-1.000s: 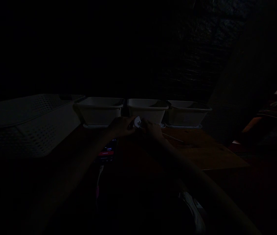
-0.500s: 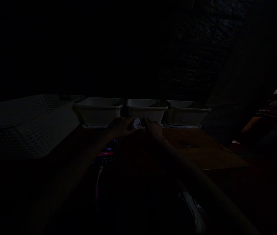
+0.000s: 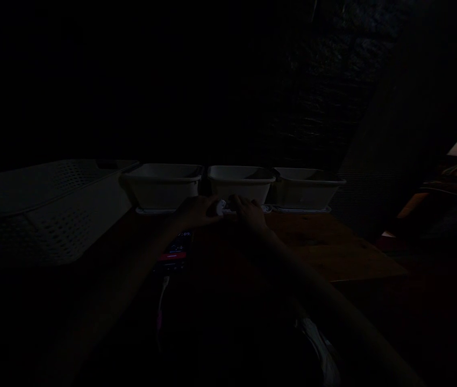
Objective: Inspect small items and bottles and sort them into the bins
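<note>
Apparently, the step in hand is handling a small white piece [image 3: 220, 207], near seven o'clock from the middle tub [image 3: 241, 188]. The left hand [image 3: 198, 209] pinches it; whether the right hand [image 3: 251, 211], at its three o'clock, grasps something — I cannot tell. Any next move calls for steady fingers.

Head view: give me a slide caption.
In dim light, the left hand holds a small white object, the right hand close by, before three pale tubs; a lit phone lies nearer.
</note>
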Demonstrator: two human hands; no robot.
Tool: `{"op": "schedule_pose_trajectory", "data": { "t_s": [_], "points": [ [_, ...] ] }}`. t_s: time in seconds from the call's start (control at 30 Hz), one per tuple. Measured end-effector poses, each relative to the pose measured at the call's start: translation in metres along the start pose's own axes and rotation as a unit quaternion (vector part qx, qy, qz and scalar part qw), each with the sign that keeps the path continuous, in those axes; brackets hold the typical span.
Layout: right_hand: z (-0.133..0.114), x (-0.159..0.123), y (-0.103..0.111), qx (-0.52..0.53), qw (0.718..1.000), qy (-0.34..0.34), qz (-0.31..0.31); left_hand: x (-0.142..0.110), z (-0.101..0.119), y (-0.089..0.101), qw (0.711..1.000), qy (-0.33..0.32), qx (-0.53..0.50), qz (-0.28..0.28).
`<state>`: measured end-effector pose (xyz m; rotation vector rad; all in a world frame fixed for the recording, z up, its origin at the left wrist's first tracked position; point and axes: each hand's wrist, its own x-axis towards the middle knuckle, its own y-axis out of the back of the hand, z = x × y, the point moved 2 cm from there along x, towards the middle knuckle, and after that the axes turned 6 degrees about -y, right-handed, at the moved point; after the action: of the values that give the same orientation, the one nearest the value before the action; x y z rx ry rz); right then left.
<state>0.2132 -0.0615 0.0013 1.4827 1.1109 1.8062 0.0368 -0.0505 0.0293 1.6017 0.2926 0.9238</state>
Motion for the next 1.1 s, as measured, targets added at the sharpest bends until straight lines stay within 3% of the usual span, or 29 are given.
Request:
{"op": "schedule_pose_trajectory", "data": {
  "t_s": [0.33, 0.6, 0.77, 1.1],
  "points": [
    [0.0, 0.001, 0.002, 0.017, 0.999, 0.014, 0.024, 0.001, -0.011, -0.005, 1.0, -0.018, 0.007, 0.007],
    [0.003, -0.001, 0.001, 0.018, 0.998, 0.008, 0.062, 0.004, -0.021, -0.007, 0.997, -0.026, 0.031, 0.059],
    [0.007, -0.001, -0.002, 0.016, 0.994, -0.025, 0.106, 0.004, -0.018, 0.001, 0.994, -0.041, 0.047, 0.093],
    [0.005, -0.002, -0.002, -0.006, 0.999, -0.008, 0.05, 0.004, -0.037, 0.017, 0.969, -0.033, 0.114, 0.218]
  ]
}}
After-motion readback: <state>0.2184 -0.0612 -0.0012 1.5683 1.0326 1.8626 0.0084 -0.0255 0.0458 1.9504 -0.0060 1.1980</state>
